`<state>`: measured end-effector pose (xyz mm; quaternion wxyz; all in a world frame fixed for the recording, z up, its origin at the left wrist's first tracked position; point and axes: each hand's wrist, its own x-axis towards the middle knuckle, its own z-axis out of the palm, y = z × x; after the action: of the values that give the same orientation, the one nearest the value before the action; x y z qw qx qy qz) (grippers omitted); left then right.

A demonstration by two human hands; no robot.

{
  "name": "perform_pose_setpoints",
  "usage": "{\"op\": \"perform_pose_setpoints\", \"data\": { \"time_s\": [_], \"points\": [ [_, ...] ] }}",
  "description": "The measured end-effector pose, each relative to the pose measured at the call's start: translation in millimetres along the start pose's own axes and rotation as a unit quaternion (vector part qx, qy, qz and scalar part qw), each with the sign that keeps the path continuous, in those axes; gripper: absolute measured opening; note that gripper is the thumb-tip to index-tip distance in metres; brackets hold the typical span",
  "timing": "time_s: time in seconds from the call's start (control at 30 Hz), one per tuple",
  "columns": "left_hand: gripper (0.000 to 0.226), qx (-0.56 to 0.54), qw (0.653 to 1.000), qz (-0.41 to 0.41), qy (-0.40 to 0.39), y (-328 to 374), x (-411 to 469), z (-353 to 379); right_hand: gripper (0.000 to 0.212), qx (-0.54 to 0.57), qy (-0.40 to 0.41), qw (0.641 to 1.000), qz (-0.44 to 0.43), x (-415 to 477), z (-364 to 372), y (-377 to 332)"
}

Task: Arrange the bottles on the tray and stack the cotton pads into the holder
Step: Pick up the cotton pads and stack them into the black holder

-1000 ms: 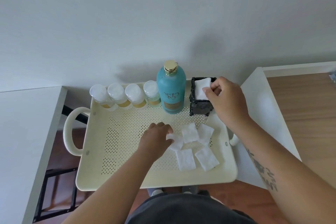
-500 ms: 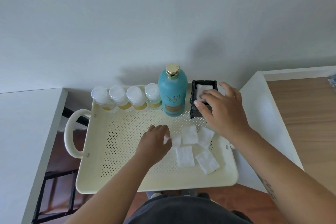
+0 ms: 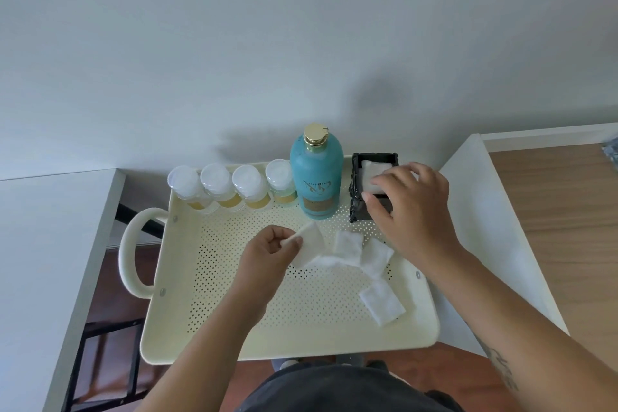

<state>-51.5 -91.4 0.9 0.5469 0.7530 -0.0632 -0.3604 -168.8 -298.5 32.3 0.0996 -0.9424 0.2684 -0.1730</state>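
A cream perforated tray (image 3: pixel 234 321) carries several small clear bottles (image 3: pixel 217 187) in a row along its back edge, beside a tall teal bottle (image 3: pixel 317 177) with a gold cap. Right of it stands a black square holder (image 3: pixel 359 204) with a white cotton pad (image 3: pixel 373 170) inside. My right hand (image 3: pixel 411 211) hovers over the holder, fingers spread, fingertips touching the pad. My left hand (image 3: pixel 267 254) pinches one cotton pad (image 3: pixel 311 241) lifted off the tray floor. Loose cotton pads (image 3: pixel 349 244) lie on the tray to the right, one apart (image 3: pixel 381 306) near the front.
The tray has a looped handle (image 3: pixel 130 251) on its left side. A white surface (image 3: pixel 50 244) lies to the left and a white-edged wooden tabletop (image 3: pixel 568 227) to the right. A plain wall rises behind. Dark floor and a black frame (image 3: pixel 100 344) show below left.
My left hand has picked a cotton pad up off the tray. My right hand has released the pad into the holder and now rests its fingertips over it.
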Motion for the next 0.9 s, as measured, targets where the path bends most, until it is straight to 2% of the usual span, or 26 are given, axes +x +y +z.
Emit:
{"op": "perform_pose_setpoints", "data": {
  "time_s": [0.1, 0.2, 0.27, 0.33, 0.4, 0.43, 0.47, 0.53, 0.67, 0.77, 0.9],
  "points": [
    [0.013, -0.048, 0.999, 0.001, -0.025, 8.8, -6.2, 4.3, 0.017, 0.073, 0.055, 0.996, -0.011, -18.4, -5.4, -5.7],
    [0.016, -0.098, 0.994, 0.001, -0.056, 16.6, -11.8, 10.9, 0.021, 0.216, -0.013, 0.975, 0.040, -37.0, -8.8, -15.4],
    [0.015, -0.130, 0.988, -0.002, -0.083, 20.0, -15.4, 15.9, 0.030, 0.339, -0.108, 0.925, 0.133, -45.0, -9.8, -26.2],
    [0.013, -0.151, 0.983, -0.002, -0.107, 21.8, -18.4, 20.1, 0.024, 0.420, -0.177, 0.866, 0.207, -49.1, -6.4, -33.7],
    [0.010, -0.159, 0.980, -0.001, -0.123, 21.8, -20.1, 23.1, 0.011, 0.474, -0.186, 0.823, 0.251, -50.1, -3.1, -35.9],
    [0.009, -0.155, 0.980, 0.000, -0.126, 21.0, -19.9, 23.9, 0.007, 0.486, -0.182, 0.813, 0.264, -49.2, -3.2, -35.5],
    [0.008, -0.144, 0.982, 0.000, -0.125, 19.9, -19.2, 23.8, 0.005, 0.484, -0.177, 0.814, 0.266, -47.6, -3.9, -34.4],
    [0.010, -0.098, 0.989, 0.003, -0.108, 16.2, -15.4, 22.3, 0.003, 0.459, -0.158, 0.839, 0.245, -43.2, -8.3, -29.4],
    [0.011, 0.098, 0.994, 0.009, -0.037, 1.8, -4.6, 20.8, 0.006, 0.397, -0.107, 0.891, 0.193, -23.3, -24.6, -10.7],
    [0.011, 0.241, 0.969, 0.042, -0.045, -15.3, 1.7, 22.6, 0.008, 0.362, -0.076, 0.914, 0.168, 0.0, -35.0, 3.5],
    [0.022, 0.354, 0.926, 0.099, -0.084, -34.7, 5.9, 28.5, 0.009, 0.310, -0.073, 0.938, 0.136, 30.7, -41.2, 16.8]
  ]
}}
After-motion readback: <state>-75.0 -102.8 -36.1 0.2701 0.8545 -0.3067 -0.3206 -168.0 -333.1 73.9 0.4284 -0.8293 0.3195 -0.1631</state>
